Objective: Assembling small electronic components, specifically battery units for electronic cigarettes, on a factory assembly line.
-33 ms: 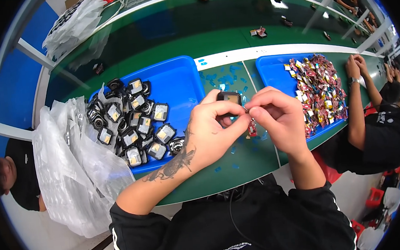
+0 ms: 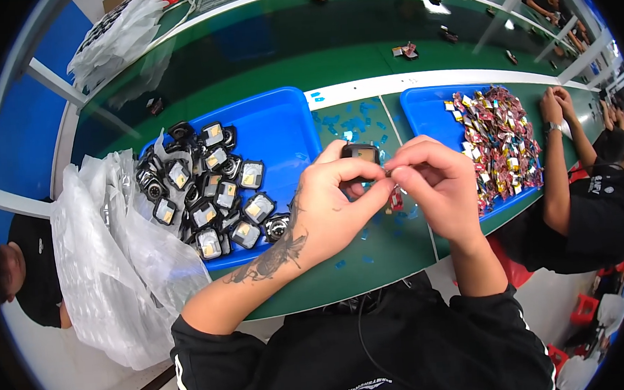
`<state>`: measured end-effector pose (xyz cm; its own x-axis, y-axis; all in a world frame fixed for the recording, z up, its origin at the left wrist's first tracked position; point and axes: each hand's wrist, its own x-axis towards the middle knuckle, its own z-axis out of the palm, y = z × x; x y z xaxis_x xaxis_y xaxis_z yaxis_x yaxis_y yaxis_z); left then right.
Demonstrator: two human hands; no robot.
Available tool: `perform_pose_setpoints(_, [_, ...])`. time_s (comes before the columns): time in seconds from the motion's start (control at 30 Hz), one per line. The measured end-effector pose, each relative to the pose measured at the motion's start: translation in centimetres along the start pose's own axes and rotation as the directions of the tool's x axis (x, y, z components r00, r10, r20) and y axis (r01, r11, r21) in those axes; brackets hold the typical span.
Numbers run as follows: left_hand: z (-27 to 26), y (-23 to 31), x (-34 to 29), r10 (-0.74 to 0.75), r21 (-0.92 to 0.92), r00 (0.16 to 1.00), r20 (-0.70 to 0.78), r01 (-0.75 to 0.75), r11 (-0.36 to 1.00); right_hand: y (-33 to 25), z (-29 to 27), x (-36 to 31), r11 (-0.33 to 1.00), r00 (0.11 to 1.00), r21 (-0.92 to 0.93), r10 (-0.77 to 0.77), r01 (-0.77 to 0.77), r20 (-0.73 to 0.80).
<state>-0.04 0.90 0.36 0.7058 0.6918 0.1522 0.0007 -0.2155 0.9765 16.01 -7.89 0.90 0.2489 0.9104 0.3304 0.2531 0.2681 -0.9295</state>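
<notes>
Both hands meet over the green bench, fingertips almost touching. My left hand (image 2: 330, 197) is closed, with a black square watch-like housing (image 2: 361, 151) against its far fingers; its thumb and index finger pinch together. My right hand (image 2: 432, 180) pinches something tiny at the left fingertips, too small to make out. Just below the fingertips shows a small red circuit board (image 2: 397, 203), partly hidden by the hands. To the left, a blue tray (image 2: 279, 118) holds many similar black housings (image 2: 228, 194). On the right, another blue tray (image 2: 414, 106) is heaped with red circuit boards (image 2: 502, 147).
Blue film scraps (image 2: 350, 121) litter the bench between the trays. Clear plastic bags (image 2: 108, 257) hang over the left tray's edge. Beyond a white rail (image 2: 362, 86) runs a green conveyor belt (image 2: 247, 63) carrying scattered parts. A co-worker (image 2: 577, 200) sits at right; another person (image 2: 34, 269) is at left.
Very little differs: my fingertips and the housing have shifted slightly to the right, and the small red board has moved a touch with them.
</notes>
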Motion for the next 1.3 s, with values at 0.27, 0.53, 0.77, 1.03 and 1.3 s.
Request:
perform_pose_setpoints(0.27, [-0.1,-0.2,0.5,-0.051,-0.454,0.998,0.037,0.062,0.889,-0.7,0.7,-0.6,0.984,0.980,0.114,0.150,-0.136,-0.129])
perform_pose_setpoints(0.53, [0.4,-0.2,0.3,-0.032,-0.474,0.999,-0.013,0.022,0.880,-1.6,0.9,-0.6,0.981,0.984,0.084,0.168,-0.173,0.066])
perform_pose_setpoints(0.77, [0.6,0.3,0.0,-0.048,-0.430,0.998,0.033,0.058,0.901,-2.0,1.2,0.5,0.958,0.996,-0.287,-0.037,0.011,-0.083])
perform_pose_setpoints(1.03, [0.7,0.3,-0.2,-0.046,-0.422,0.997,0.067,0.070,0.904,-2.3,1.1,0.5,0.916,0.995,-0.400,-0.022,-0.021,-0.102])
perform_pose_setpoints(1.3, [0.9,0.1,-0.3,-0.039,-0.398,0.997,0.070,0.064,0.915,-2.6,0.9,0.8,0.934,0.997,-0.351,0.034,-0.058,-0.075])
